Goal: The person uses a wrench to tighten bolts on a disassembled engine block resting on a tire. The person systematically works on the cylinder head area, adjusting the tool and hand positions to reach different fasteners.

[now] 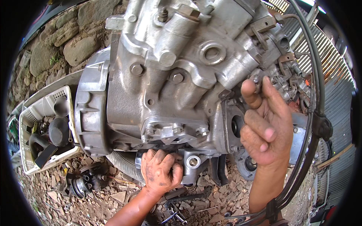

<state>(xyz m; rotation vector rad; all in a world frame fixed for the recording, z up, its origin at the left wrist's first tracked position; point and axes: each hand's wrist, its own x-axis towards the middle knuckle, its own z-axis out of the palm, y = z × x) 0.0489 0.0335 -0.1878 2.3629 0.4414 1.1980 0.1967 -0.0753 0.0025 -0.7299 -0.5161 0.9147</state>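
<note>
A large grey cast-metal gearbox housing (166, 101) fills the middle, with hex bolts in its side. My left hand (160, 171) is closed around a metal casting (187, 174) under the housing's lower edge. That casting has a round bore facing me, just right of my fingers. My right hand (268, 126) is raised in front of the housing's right end. Its thumb and forefinger pinch a small dark metal fastener (257, 78), and the other fingers curl loosely toward the palm. The fastener's exact kind is too small to tell.
A white plastic crate (71, 137) of parts stands at left by a stone wall (81, 49). A tyre (126, 165) lies behind my left hand. Black cables (313, 75) hang at right. Wrenches (175, 215) and loose parts lie on the rubble ground.
</note>
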